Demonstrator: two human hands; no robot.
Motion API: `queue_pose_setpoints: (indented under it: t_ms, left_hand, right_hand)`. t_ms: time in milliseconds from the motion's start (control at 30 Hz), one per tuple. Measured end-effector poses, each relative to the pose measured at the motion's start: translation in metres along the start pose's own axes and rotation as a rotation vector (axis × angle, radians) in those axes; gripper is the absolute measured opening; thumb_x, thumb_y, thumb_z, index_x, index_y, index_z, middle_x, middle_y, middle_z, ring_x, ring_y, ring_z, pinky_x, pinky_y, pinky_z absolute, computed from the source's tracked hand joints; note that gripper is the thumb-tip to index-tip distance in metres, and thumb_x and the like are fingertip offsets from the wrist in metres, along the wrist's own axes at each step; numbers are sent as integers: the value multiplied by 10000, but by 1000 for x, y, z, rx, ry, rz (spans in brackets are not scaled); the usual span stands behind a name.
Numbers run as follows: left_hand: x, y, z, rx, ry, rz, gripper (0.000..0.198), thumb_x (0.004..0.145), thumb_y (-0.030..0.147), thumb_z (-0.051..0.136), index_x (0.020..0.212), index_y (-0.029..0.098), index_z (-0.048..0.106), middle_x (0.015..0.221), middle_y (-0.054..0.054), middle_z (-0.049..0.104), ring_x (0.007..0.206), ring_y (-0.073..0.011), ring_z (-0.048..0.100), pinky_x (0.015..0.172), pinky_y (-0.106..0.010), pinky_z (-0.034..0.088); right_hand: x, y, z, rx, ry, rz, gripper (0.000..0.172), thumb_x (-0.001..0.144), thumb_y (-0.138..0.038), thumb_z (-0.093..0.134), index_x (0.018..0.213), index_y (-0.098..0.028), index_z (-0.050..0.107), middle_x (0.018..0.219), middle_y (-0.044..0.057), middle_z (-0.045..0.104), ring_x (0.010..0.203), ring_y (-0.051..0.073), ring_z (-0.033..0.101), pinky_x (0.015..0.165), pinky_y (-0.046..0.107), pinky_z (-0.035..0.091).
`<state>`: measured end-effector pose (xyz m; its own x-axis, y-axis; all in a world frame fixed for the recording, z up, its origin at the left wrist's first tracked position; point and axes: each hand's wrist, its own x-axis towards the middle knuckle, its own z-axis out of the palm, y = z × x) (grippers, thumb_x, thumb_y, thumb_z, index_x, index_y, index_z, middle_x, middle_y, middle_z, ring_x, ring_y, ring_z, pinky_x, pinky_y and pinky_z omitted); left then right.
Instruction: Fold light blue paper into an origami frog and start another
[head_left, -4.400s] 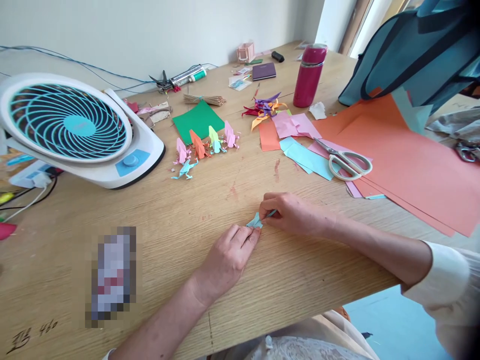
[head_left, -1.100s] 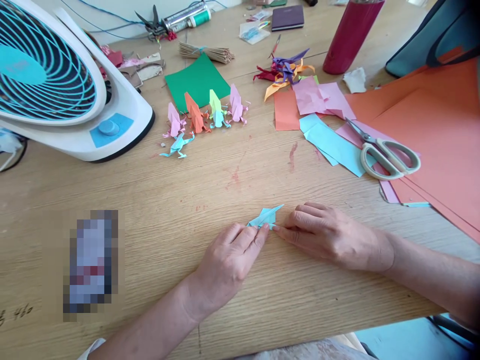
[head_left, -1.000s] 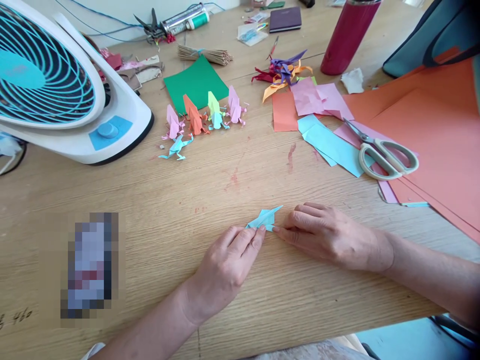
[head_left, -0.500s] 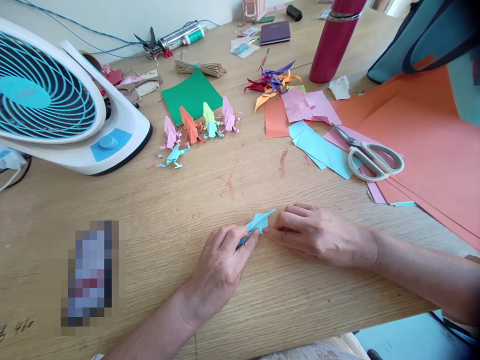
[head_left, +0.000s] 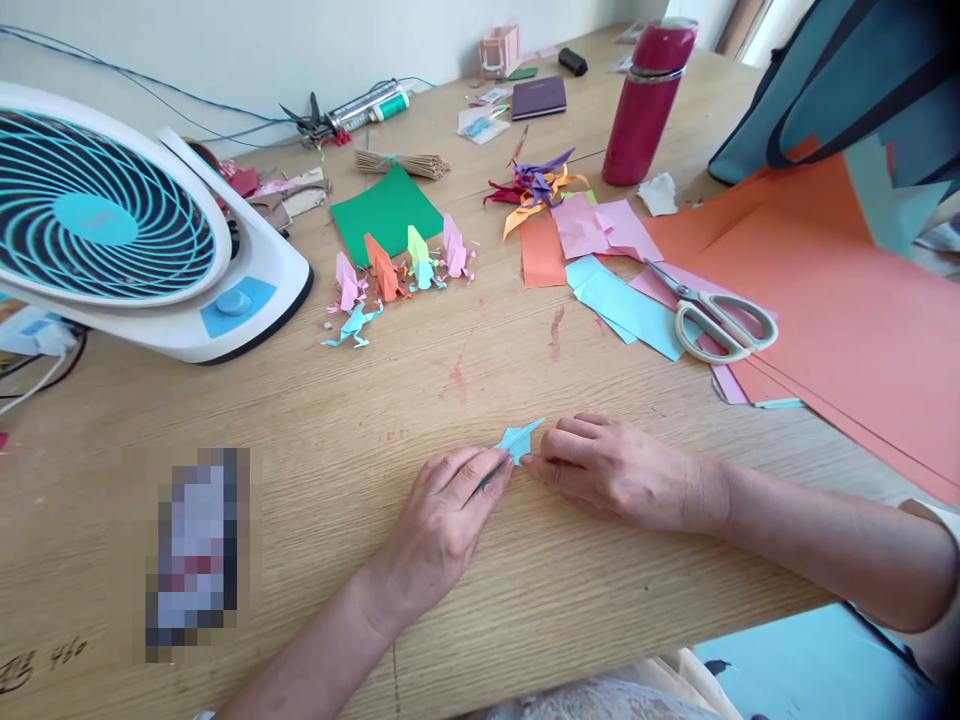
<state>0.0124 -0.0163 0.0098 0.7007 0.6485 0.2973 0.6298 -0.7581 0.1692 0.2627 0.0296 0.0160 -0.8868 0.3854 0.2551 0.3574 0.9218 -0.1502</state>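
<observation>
A small light-blue folded paper (head_left: 517, 443) lies low over the table, its thin point directed up and right. My left hand (head_left: 442, 515) is closed on its lower left end, pinching it between thumb and fingers. My right hand (head_left: 607, 465) is beside the paper's right edge with curled fingers. Its thumb tip meets or nearly meets that edge; whatever is inside the fingers is hidden. Farther off stand several folded paper figures, including an orange one (head_left: 384, 270), a pink one (head_left: 454, 248) and a blue one (head_left: 354, 325).
White-handled scissors (head_left: 724, 325) rest on cut paper at the right, beside large orange sheets (head_left: 862, 340). A magenta bottle (head_left: 646, 105) stands behind. A fan (head_left: 255, 310) occupies the left, above a blurred object (head_left: 199, 550). A green sheet (head_left: 386, 210) lies beyond the figures.
The camera view has tilted and shifted slightly, so the background sits lower. My left fingers cover the blue paper a little differently; both hands stay almost in place.
</observation>
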Motion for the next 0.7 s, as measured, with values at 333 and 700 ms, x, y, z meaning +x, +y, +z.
queue_pose_setpoints:
  t_ms: [333,700]
  left_hand:
    - [3,1,-5,26,-70,36,364,976,91,423,1315,57,551,1244,-138,635,1124,-254,565,943,-431,536]
    - [1,3,-4,27,-78,39,394,976,77,400,1347,60,529,1296,-135,616,1161,-252,542,958,-410,545]
  right_hand:
    - [-9,1,-6,32,14,-22,262,1023,-117,351,962,-129,606,854,56,564,702,152,469,639,327,357]
    - [-23,4,-10,59,-63,-35,280,1016,-146,357,1015,-130,636,938,93,600,773,184,505,687,359,400]
